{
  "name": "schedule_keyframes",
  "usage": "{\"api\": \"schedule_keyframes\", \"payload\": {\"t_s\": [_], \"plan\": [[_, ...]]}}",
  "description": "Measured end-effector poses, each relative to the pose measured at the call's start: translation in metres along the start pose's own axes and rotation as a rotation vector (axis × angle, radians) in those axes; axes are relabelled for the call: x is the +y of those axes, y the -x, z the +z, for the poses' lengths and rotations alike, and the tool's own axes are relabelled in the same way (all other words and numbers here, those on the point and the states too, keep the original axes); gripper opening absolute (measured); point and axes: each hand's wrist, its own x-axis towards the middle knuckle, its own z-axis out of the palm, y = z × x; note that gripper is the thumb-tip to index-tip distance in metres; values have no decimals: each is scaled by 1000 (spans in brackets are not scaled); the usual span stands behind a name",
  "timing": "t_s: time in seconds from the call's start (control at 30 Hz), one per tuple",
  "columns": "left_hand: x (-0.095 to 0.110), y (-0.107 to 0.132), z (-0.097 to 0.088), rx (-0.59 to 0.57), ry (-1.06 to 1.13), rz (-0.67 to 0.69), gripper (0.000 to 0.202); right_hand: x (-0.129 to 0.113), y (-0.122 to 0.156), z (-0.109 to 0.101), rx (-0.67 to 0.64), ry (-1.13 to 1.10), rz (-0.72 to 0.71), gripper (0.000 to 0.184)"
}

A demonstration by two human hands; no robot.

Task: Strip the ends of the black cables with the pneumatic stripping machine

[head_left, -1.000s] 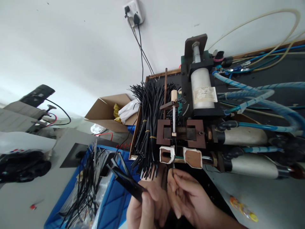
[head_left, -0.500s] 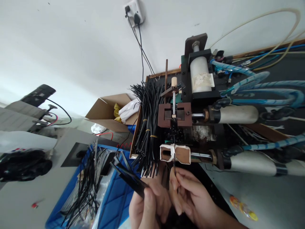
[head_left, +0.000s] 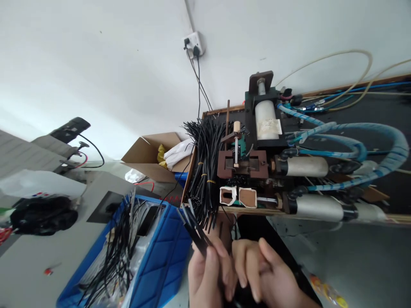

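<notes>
My left hand [head_left: 208, 273] is closed around a bundle of flat black strips [head_left: 196, 233], whose ends fan out toward the upper left. Beside it, my right hand [head_left: 260, 267] is slightly blurred, its thumb raised apart from loosely bent fingers. No strip shows in it. Both hands are in front of a pneumatic clamping machine. The machine's front clamp pads [head_left: 248, 198], edged in white, stand apart with nothing between them. Behind them sits the brown clamp block [head_left: 258, 164]. A tied pile of black strips [head_left: 205, 171] lies left of the machine.
Lower left is a blue crate [head_left: 157, 261] holding loose strips and plastic. A cardboard box [head_left: 141, 164] with white and yellow material stands behind. Air cylinders [head_left: 306, 167] and blue hoses [head_left: 388, 149] extend right. A wall socket [head_left: 194, 44] is above.
The front clamp pads have separated, and the strip between them is gone from there. My right hand has drawn back from the clamp, its pinch loosened. My left hand still holds the bundle.
</notes>
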Motion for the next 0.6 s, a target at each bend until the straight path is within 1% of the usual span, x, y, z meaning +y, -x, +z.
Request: {"api": "schedule_keyframes", "payload": {"t_s": [0.03, 0.07, 0.17, 0.23, 0.27, 0.33, 0.4, 0.43, 0.5, 0.6], "plan": [[-2, 3, -3, 7, 16, 2, 27, -3, 4, -1, -34, 38, -22, 71], [-4, 5, -6, 25, 22, -1, 27, -6, 7, -2, -68, 90, -36, 73], [-8, 10, -10, 93, -56, -63, 27, -14, 17, -9, -180, 251, -51, 69], [-5, 14, -8, 158, -161, -111, 24, -15, 22, -13, -205, 351, 21, 67], [-3, 15, -6, 194, -207, -130, 25, -14, 23, -14, -191, 389, 80, 62], [1, 16, -1, 286, -275, -175, 35, -10, 24, -13, -131, 435, 184, 50], [5, 17, 5, 380, -293, -209, 47, -5, 22, -10, -58, 449, 208, 46], [6, 16, 8, 418, -291, -218, 52, -3, 20, -7, -22, 458, 187, 46], [7, 15, 13, 456, -282, -226, 54, 0, 14, -2, 48, 504, 110, 47], [8, 12, 19, 455, -276, -232, 55, 3, 4, 2, 147, 594, -60, 43]]}}
